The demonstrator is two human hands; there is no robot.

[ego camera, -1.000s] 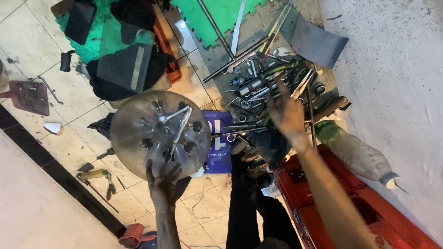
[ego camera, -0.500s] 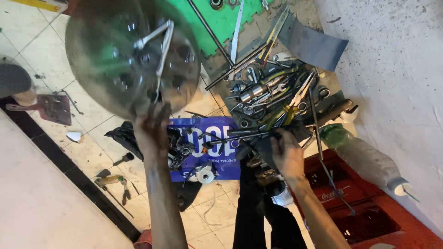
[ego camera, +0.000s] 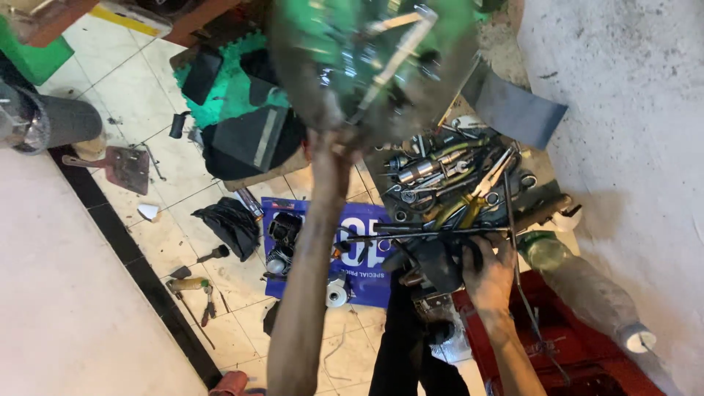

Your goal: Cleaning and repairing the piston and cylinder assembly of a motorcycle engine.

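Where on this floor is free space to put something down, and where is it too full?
Free: the pale floor strip left of the black border line, and bare tiles between the grey cylinder and green mat. Crowded: the tool pile by the right hand.

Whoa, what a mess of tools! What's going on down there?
A person crouches over a tiled floor strewn with parts. Their left hand holds a round metal disc up close to the camera, blurred. Their right hand rests at the edge of a pile of wrenches and pliers, beside a long thin rod lying across a blue printed sheet.
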